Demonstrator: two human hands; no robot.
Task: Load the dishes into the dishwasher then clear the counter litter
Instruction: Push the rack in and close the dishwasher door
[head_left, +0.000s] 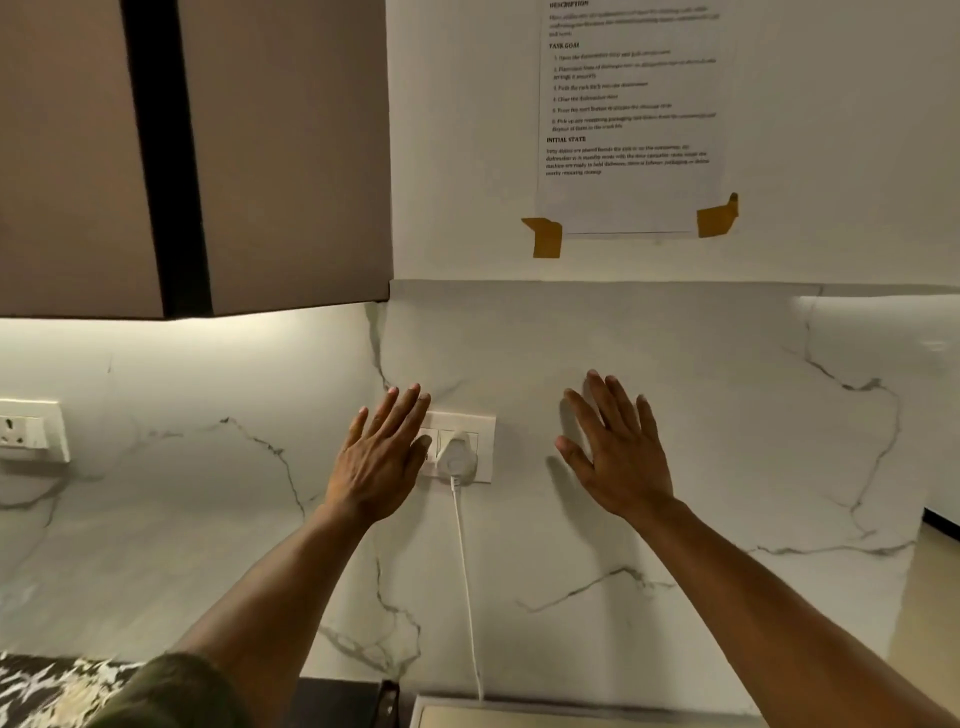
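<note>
Left hand (376, 462) and right hand (618, 452) are hovering either side of the wall socket (460, 447), fingers spread wide, holding nothing, seemingly displayed before work.

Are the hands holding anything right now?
No. The left hand and the right hand are both raised with straight, spread fingers in front of the white marble wall, holding nothing.

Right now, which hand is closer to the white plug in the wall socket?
Left. The left hand overlaps the socket plate right beside the white plug; the right hand is held up clearly off to the plug's right.
</note>
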